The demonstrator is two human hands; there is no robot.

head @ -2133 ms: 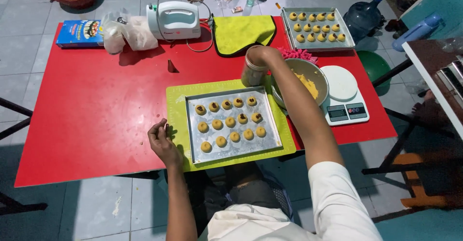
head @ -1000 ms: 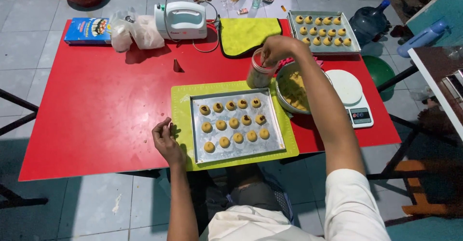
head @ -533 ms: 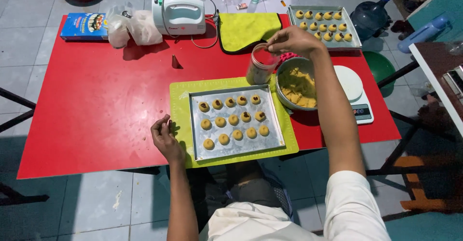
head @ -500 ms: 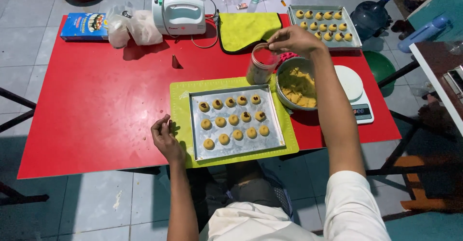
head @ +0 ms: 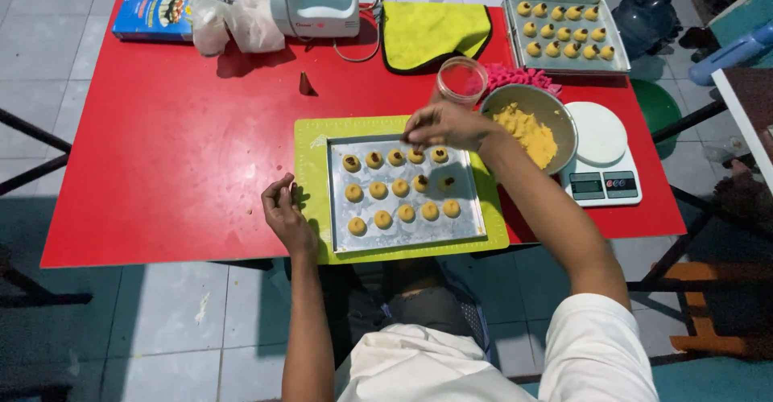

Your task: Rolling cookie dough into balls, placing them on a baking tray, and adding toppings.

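Yellow dough balls (head: pixel 400 188), soft and easily dented so best pinched lightly at their sides, sit in rows on the metal baking tray (head: pixel 403 237) seen from the head camera, where the right hand (head: pixel 444 125) hovers with fingertips pinched over the top row while the left hand (head: pixel 283 211) rests loosely curled, holding nothing, beside the green mat (head: pixel 309 148).

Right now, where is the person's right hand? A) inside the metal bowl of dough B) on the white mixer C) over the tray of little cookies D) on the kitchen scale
C: the right hand hovers over the top row of the baking tray, beside the metal bowl.
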